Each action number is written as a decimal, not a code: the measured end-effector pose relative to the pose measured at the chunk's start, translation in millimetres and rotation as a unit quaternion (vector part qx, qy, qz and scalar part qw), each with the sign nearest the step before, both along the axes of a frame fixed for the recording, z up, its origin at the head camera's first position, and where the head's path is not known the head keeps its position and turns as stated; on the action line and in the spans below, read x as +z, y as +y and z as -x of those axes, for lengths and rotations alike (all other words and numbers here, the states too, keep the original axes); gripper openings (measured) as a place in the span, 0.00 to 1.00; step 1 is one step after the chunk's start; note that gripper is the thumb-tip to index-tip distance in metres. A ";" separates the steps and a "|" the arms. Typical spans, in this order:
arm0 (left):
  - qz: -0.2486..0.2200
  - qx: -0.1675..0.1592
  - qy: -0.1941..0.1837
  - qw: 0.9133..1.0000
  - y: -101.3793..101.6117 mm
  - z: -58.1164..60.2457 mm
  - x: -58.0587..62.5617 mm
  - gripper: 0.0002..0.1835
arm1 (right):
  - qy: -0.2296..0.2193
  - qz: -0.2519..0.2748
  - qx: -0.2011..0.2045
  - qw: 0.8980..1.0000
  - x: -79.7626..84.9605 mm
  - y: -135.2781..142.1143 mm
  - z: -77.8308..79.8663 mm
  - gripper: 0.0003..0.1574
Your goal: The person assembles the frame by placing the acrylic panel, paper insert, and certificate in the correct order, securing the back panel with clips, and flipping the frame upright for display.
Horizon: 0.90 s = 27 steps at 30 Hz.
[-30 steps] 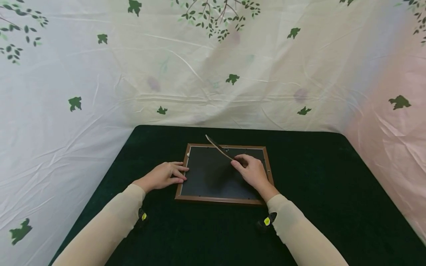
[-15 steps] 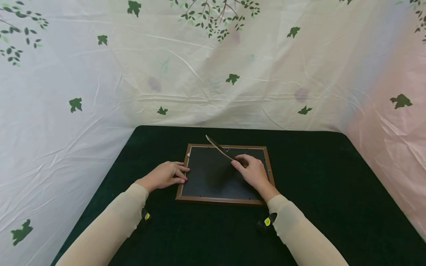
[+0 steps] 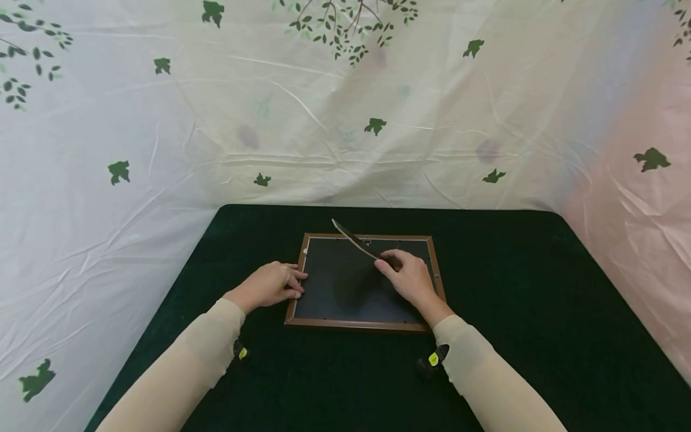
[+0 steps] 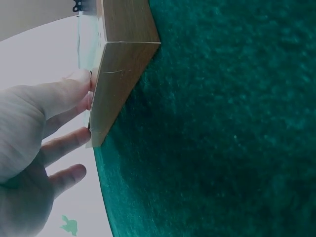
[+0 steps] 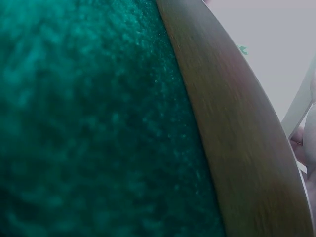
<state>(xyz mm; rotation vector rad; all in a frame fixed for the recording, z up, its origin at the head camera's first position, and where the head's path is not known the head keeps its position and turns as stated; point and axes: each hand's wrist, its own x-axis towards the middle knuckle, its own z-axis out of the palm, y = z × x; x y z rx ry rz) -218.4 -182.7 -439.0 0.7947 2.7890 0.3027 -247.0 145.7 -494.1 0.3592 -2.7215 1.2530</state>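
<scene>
A brown wooden picture frame [image 3: 356, 325] lies on the table with its black backing board [image 3: 324, 294] facing up. My right hand [image 3: 411, 281] pinches the frame's flat stand leg [image 3: 353, 241], which slants up from the back toward the upper left. At the frame's left side, my left hand [image 3: 270, 284] rests its fingertips on the edge. The left wrist view has the thumb [image 4: 74, 86] and fingers reaching the inner edge of the wooden side [image 4: 116, 84], beside small dark tabs. Only part of my right hand [image 5: 310, 143] appears in the right wrist view, past the wooden side.
Dark green cloth [image 3: 518, 312] covers the table around the frame. A pale curtain [image 3: 324, 120] with printed leaves encloses the back and both sides. Small dark devices with yellow marks sit under both wrists. A metal hanger [image 3: 367, 242] is at the frame's top edge.
The left wrist has shifted slightly to the right, with the fingertips still at the frame's left edge. The right hand and the stand leg stay in place.
</scene>
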 end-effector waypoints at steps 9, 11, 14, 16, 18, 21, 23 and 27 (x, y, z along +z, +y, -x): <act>-0.035 -0.005 -0.015 0.999 -6.2 -0.2 -3.4 0.06 | -0.005 0.005 0.004 1.000 2.5 -1.2 -1.7 0.36; -0.049 -0.007 -0.018 0.999 -7.9 -0.7 -4.1 0.07 | -0.005 0.005 0.005 1.000 2.3 -1.7 -1.9 0.36; -0.079 -0.002 -0.012 0.997 -9.5 -4.1 -4.3 0.09 | -0.003 0.003 0.007 1.000 1.7 -2.0 -2.1 0.36; -0.107 0.007 -0.005 0.994 -9.7 -8.5 -3.7 0.10 | -0.002 0.004 0.007 1.000 1.6 -2.2 -2.4 0.37; -0.131 0.011 -0.001 0.991 -8.7 -14.1 -3.1 0.11 | -0.001 0.005 0.008 1.000 1.6 -2.3 -2.8 0.37; -0.147 0.001 -0.001 0.989 -3.4 -23.8 -2.5 0.12 | 0.000 0.007 0.008 1.000 1.8 -2.2 -3.2 0.36; -0.143 -0.018 -0.002 0.989 2.6 -29.8 -2.9 0.12 | 0.001 0.005 0.008 1.000 1.5 -2.1 -3.1 0.36; -0.125 -0.048 -0.011 0.991 17.2 -38.5 -6.8 0.13 | 0.006 -0.006 0.006 1.000 0.8 -1.8 -2.9 0.34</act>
